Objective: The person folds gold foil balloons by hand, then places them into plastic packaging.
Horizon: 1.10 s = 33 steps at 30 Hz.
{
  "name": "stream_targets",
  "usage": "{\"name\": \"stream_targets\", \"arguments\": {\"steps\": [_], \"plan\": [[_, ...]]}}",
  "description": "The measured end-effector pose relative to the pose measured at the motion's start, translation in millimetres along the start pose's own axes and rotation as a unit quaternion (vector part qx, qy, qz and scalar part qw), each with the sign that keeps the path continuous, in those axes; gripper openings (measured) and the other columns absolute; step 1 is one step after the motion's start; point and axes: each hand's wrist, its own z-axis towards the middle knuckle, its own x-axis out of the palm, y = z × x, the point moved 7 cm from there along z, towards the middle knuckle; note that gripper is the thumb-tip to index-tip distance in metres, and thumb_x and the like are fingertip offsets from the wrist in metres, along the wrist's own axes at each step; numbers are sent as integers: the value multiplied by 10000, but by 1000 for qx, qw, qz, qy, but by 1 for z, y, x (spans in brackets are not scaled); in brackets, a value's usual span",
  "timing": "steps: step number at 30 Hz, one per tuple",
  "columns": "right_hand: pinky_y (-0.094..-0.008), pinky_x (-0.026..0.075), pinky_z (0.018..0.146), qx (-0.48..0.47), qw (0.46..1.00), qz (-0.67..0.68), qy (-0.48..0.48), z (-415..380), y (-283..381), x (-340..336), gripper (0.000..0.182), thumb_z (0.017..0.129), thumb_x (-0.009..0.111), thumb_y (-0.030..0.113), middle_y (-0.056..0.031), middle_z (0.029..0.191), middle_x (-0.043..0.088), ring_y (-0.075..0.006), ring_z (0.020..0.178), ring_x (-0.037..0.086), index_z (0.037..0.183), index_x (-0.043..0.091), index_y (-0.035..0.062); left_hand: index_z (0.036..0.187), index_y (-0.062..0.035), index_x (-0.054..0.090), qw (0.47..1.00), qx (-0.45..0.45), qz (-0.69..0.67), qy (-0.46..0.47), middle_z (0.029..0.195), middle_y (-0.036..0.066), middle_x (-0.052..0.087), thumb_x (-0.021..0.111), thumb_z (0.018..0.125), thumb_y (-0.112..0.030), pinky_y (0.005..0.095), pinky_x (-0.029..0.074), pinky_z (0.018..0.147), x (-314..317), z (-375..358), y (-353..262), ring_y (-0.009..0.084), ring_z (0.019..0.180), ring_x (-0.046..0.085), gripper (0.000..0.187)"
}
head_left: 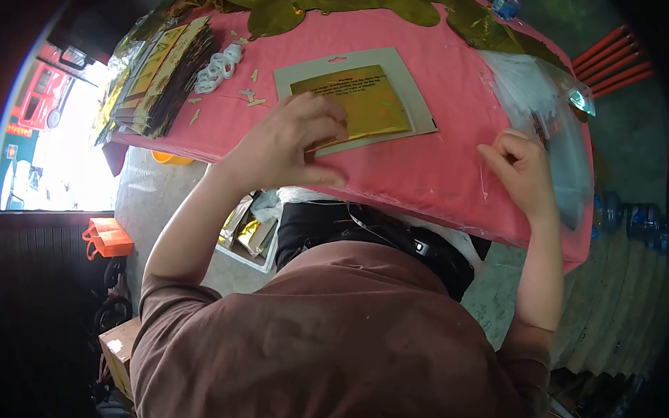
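On the pink-covered table lies a grey card (417, 106) with a hanging slot at its top. A folded gold foil packet (379, 115) with printed black text rests on the card. My left hand (295, 140) is over the lower left of the packet, fingers curled and thumb apart, with nothing visible in it. My right hand (521, 169) hovers over the right side of the table, its fingers curled in and the thumb near the index finger. Whether it pinches anything cannot be made out. Clear plastic bags (526, 92) lie just beyond it.
Stacked packets (160, 75), white coiled ties (219, 68) and small card scraps (253, 94) lie at the left. Gold foil sheets (342, 1) cover the far edge. A bottle (509, 0) stands at the back right. Below the table is a white box (266, 263).
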Motion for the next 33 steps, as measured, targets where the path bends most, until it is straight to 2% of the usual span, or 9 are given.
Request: {"name": "stream_targets", "arguments": {"steps": [4, 8, 11, 13, 17, 19, 22, 29, 33], "plan": [[-228, 350, 536, -97, 994, 44, -19, 6, 24, 17, 140, 736, 655, 21, -58, 715, 501, -119, 598, 430, 797, 535, -17, 928, -65, 615, 1000, -17, 3, -14, 1049, 92, 590, 713, 671, -211, 375, 427, 880, 3, -17, -3, 271, 1030, 526, 311], [-227, 364, 541, -99, 993, 53, 21, 10, 33, 26, 210, 715, 676, 40, -61, 748, 524, -115, 606, 450, 890, 569, -3, 934, -52, 617, 998, 7, 18, -65, 1047, 106, 593, 713, 675, -150, 376, 473, 830, 1, -25, -14, 284, 1011, 557, 293], [-236, 368, 539, -43, 992, 88, 75, 12, 20, 33, 242, 698, 691, 58, -54, 754, 533, -111, 608, 458, 908, 585, 3, 920, -50, 620, 994, 7, 55, -92, 1027, 112, 600, 685, 693, -107, 369, 487, 812, 3, -26, -21, 287, 996, 570, 242], [-235, 368, 539, 52, 989, 20, 138, 12, 1, 40, 232, 689, 684, 43, -41, 736, 524, -97, 612, 458, 897, 587, 9, 914, -49, 622, 992, 2, 67, -103, 1020, 117, 602, 669, 704, -85, 366, 493, 802, 4, -27, -19, 291, 987, 577, 219], [-225, 357, 538, 28, 987, -83, 138, 13, -4, 40, 228, 690, 663, 9, -29, 742, 512, -76, 622, 450, 907, 590, 18, 860, -19, 613, 990, -13, -5, -142, 978, 126, 604, 633, 742, -25, 331, 513, 733, 1, -33, -12, 268, 896, 601, 120], [-227, 353, 542, -17, 993, 67, 99, 13, 7, 38, 254, 691, 644, -10, -28, 761, 504, -74, 637, 451, 938, 598, 30, 838, -8, 608, 986, -34, -37, -159, 960, 127, 605, 620, 751, 0, 318, 517, 705, 1, -35, -7, 256, 866, 605, 89], [-228, 362, 555, 15, 988, 115, 102, 17, 17, 41, 294, 697, 642, -18, -22, 782, 506, -87, 648, 456, 982, 599, 39, 812, 9, 601, 979, -44, -66, -189, 922, 125, 608, 607, 764, 24, 287, 516, 640, 2, -37, -2, 213, 815, 604, 51], [-206, 377, 569, -82, 984, 147, 51, 45, 12, 60, 102, 787, 600, 11, -21, 793, 535, -64, 648, 472, 884, 621, -12, 799, 11, 588, 969, -109, -85, -202, 845, 99, 603, 596, 779, 26, 244, 501, 574, 2, -38, 4, 173, 750, 605, 26], [-205, 384, 537, 32, 975, 204, 86, 58, -2, 69, 87, 807, 602, 59, -4, 673, 546, -55, 591, 489, 801, 617, -27, 781, 3, 577, 971, -134, -68, -187, 834, 79, 601, 604, 768, 18, 249, 495, 562, 0, -34, 6, 168, 685, 599, 33]]}}
